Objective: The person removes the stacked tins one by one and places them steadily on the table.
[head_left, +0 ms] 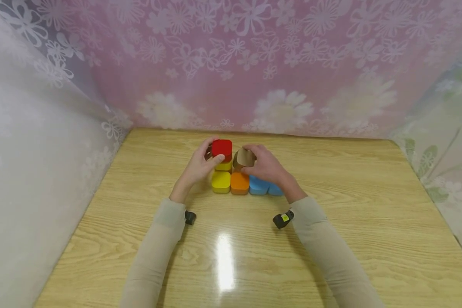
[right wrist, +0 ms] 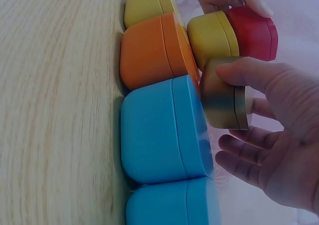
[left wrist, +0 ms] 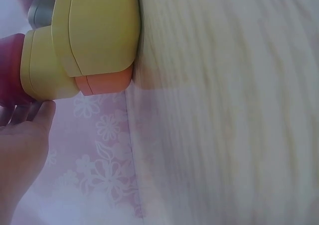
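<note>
With our left hand (head_left: 199, 166) we grip a smooth red rounded-square box (head_left: 222, 147) atop a matching yellow box (head_left: 224, 166), probably steadying that stack. Our right thumb and fingers (right wrist: 241, 71) pinch a metallic gold-brown rounded box (head_left: 246, 157) beside it, by the sides, perhaps leaving its top clear; its underside is hidden. We read no brands; the yellow label (head_left: 285, 217) at our right wrist is too small.

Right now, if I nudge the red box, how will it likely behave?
The red box probably tips or slides before it rolls: it has flat sides and sits high, on a stacked yellow box. Its smooth surface may feel slippery. It looks stiff, since its outline shows no dent where the left hand holds it.
</note>
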`<state>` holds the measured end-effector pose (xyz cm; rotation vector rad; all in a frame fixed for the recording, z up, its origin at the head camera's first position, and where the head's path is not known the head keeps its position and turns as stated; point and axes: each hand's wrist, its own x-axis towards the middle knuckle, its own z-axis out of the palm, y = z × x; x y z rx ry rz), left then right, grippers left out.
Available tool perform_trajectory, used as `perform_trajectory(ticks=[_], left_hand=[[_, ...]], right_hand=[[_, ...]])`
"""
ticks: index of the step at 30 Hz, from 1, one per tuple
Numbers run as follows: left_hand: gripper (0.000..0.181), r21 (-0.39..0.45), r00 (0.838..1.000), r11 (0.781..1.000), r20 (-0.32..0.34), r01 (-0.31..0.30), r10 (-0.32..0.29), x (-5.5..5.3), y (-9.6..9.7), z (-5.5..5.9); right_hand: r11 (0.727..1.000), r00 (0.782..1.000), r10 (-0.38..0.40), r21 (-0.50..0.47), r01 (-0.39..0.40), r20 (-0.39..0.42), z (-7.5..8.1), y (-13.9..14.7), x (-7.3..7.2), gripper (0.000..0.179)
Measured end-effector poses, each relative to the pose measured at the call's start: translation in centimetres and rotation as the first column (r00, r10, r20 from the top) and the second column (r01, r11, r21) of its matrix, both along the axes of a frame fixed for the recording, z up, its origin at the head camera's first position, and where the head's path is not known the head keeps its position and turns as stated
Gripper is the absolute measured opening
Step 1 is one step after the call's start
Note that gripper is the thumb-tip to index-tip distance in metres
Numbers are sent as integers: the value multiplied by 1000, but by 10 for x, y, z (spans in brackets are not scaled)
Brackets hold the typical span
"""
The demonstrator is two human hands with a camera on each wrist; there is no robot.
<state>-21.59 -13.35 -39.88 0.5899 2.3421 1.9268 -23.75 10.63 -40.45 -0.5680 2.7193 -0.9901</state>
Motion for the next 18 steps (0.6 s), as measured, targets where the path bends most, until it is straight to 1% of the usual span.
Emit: perform_trajectory(ticks=[5, 8, 18], left_hand=[[57, 11, 1000, 1000, 2, 8, -8, -1, 0, 0], [58, 8, 1000, 1000, -2, 13, -13, -2, -1, 0], [59, 8, 1000, 1000, 1, 17, -17, -1, -1, -1]], right_hand=[[998, 1000, 19, 52, -19, 2, 2, -2, -1, 74], [997, 1000, 26, 67, -27, 7, 2, -3, -2, 73], [998, 998, 37, 45, -39, 55, -5, -6, -7, 70]])
